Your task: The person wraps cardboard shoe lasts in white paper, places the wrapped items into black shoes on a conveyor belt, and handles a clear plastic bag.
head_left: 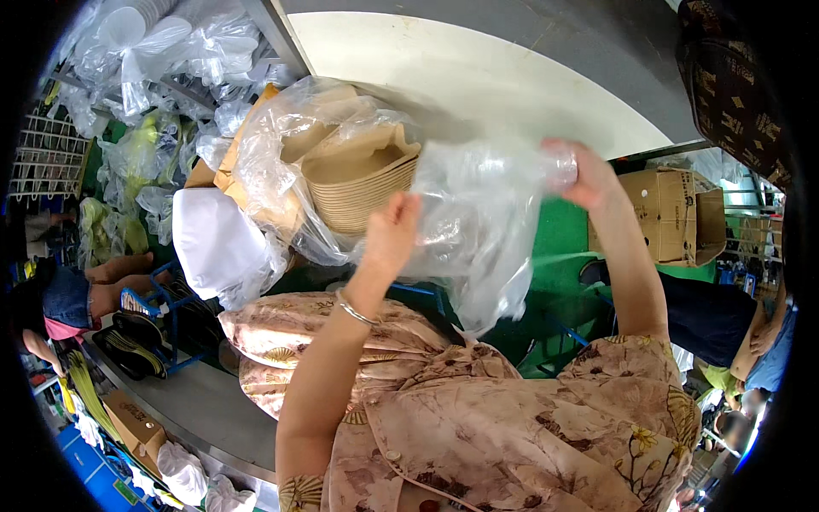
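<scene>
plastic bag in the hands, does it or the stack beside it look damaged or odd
Nothing stands out. The clear bag is crumpled between the left hand and right hand, too blurred to rule out small tears. The brown stack looks neatly nested.

Bag (473, 222): glossy plast w/ wrinkles

An open cardboard box (657, 213) stands at right, near another person's dark trousers (708, 317); a dark patterned article (732, 98) shows at upper right. Clear bags (132, 51) occupy the upper left, near a white wire rack (49, 158). A blue container (81, 458) appears lower left.
</scene>
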